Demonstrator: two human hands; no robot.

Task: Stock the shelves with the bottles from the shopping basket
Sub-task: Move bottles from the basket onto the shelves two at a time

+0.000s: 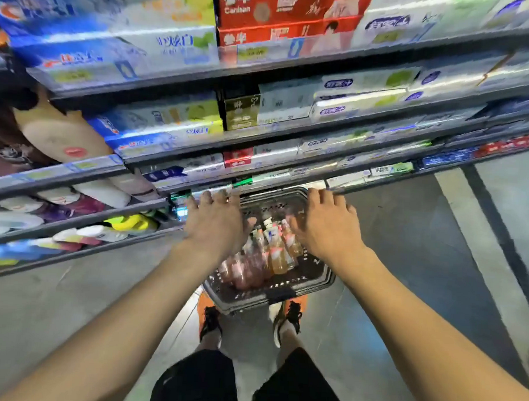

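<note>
A dark plastic shopping basket stands on the floor below me, at the foot of the shelves. Several bottles lie in it: pink ones at the near left and orange ones with white caps in the middle. My left hand hovers over the basket's left side with fingers spread, holding nothing. Over the right side of the basket my right hand is stretched out, also with fingers spread and nothing in it. Neither hand visibly touches a bottle.
The shelves rise ahead with several boards full of boxed cartons, blue and white at the left, red at top. Shoes and slippers fill the lower left boards. My feet stand right behind the basket on the grey floor.
</note>
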